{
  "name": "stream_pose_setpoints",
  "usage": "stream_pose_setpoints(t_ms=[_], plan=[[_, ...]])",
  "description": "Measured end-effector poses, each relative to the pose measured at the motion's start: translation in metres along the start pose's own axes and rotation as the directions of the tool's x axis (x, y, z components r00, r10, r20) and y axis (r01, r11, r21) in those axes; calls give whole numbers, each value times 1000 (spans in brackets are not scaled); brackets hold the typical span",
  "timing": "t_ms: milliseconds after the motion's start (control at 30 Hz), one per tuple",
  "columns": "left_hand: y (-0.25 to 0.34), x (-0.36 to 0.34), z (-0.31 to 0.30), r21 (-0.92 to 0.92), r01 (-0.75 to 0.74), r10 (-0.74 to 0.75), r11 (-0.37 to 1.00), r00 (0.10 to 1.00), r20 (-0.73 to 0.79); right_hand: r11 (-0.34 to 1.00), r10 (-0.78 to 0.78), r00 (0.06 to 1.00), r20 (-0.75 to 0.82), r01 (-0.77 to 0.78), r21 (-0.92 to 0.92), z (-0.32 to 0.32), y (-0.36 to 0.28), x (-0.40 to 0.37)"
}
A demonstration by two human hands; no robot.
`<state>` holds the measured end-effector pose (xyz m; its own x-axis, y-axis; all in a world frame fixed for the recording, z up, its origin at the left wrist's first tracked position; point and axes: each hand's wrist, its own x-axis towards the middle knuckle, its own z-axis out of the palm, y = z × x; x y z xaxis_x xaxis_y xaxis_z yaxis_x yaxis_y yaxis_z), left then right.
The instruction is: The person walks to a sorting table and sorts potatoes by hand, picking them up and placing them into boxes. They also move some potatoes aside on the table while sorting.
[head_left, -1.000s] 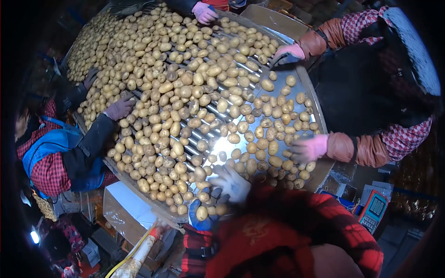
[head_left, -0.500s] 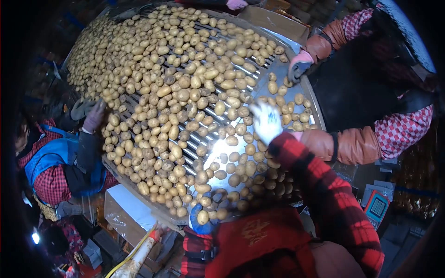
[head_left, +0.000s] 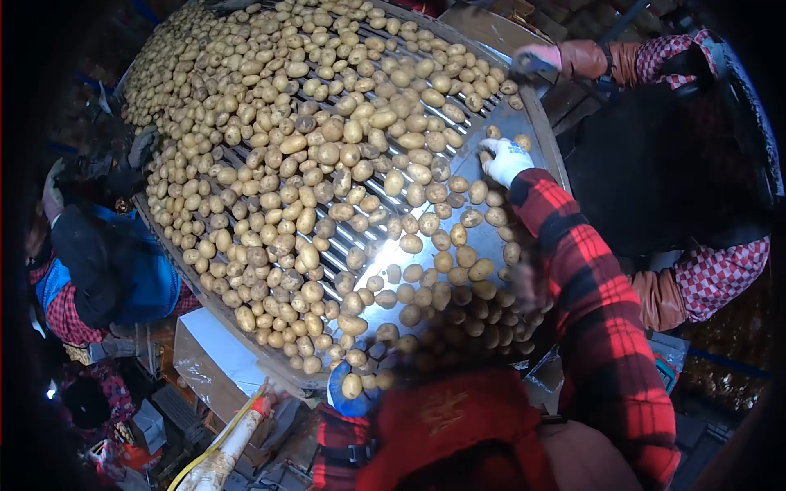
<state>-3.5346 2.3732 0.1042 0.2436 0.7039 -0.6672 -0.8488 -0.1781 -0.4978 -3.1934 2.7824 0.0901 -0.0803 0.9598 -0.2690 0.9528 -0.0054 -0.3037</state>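
Potatoes (head_left: pixel 411 244) lie spread over a metal sorting table (head_left: pixel 381 315). In a white glove, my right hand (head_left: pixel 506 161) reaches to the table's right side. Its fingers are bent and apart, with no potato visible in them, and two potatoes lie just beyond it, one of them a small potato (head_left: pixel 493 132). At the table's near edge is my left hand (head_left: pixel 354 404) in a blue glove, close to my body. A single potato (head_left: pixel 351 385) rests against its palm with the glove around it. Shadow hides part of this hand's fingers.
A co-worker's gloved hand (head_left: pixel 536 61) is at the far right edge, beside a cardboard box (head_left: pixel 491 31). On the left, another co-worker in a blue vest (head_left: pixel 151 270) stands by the table. A cardboard box (head_left: pixel 214 358) and a pipe (head_left: pixel 237 438) are at the lower left.
My right hand has moved up and right across the metal plate, and several potatoes there have shifted toward me. The right co-worker's hand has drawn back off the potatoes. My left hand stays with its potato.
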Motion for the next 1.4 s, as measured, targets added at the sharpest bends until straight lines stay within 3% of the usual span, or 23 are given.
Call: stream_pose_setpoints(t_ms=[33,67,167,267,367,433,467,533,667,733,767,833,867,900,933,1000,1100,1167,1200,1233,1267,1367,1400], plan=[[9,8,-10,487,-62,18,871,995,94,997,30,997,77,-24,-75,-3,0,-1],[9,13,-10,841,-152,-16,519,982,187,992,47,990,131,-30,-123,7,8,1],[-2,11,-2,804,-104,-94,585,976,194,965,115,981,158,-73,-251,48,26,16],[3,7,-9,944,-225,64,243,974,215,942,219,950,222,-146,-303,48,31,49],[-8,-3,0,811,-173,20,559,980,196,953,140,918,372,-23,-302,31,20,38],[-8,-9,6,819,-208,-33,535,963,266,869,36,881,471,206,-450,53,52,52],[-10,-15,5,897,-296,84,329,955,285,927,82,925,370,65,-369,61,57,42],[1,-22,6,877,-350,85,-329,914,397,917,177,938,299,-47,-397,65,53,34],[-11,-40,31,953,-287,44,-99,955,293,946,123,960,253,-36,-323,45,43,8],[-24,-39,26,786,-360,-201,502,835,511,965,100,979,176,-52,-256,46,57,5],[-4,-38,7,832,-359,-129,422,885,447,978,67,981,183,-29,-205,28,39,-16],[37,-36,-30,916,-296,20,270,953,302,989,46,998,41,-51,137,31,27,-43],[52,-30,-48,813,-224,-20,538,960,279,929,-34,987,156,-27,369,30,19,-57],[56,-32,-55,735,-196,-69,649,947,313,816,-134,961,243,-32,578,26,12,-74],[60,-34,-62,649,-147,-117,747,931,347,736,-200,908,368,-108,668,15,-24,-114],[61,-40,-68,645,-207,-206,736,839,504,671,-368,822,435,-89,736,19,-84,-184],[51,-91,-25,735,-113,-55,669,978,200,598,-543,620,566,-187,779,63,-156,-270],[78,-109,-42,707,-106,-113,699,960,256,610,-648,388,656,-251,752,87,-204,-316],[102,-111,-63,690,-95,-161,717,941,296,558,-641,428,638,-311,769,132,-207,-332],[126,-113,-84,674,-80,-208,734,919,335,567,-735,243,634,-294,770,135,-229,-345],[139,-127,-93,668,-104,-239,737,885,401,538,-757,190,625,-362,761,146,-247,-360],[159,-201,-134,468,-235,-11,852,885,465,597,-756,22,654,-388,702,173,-301,-401],[165,-225,-144,425,-285,49,859,873,485,645,-687,57,725,-413,643,186,-315,-417]])
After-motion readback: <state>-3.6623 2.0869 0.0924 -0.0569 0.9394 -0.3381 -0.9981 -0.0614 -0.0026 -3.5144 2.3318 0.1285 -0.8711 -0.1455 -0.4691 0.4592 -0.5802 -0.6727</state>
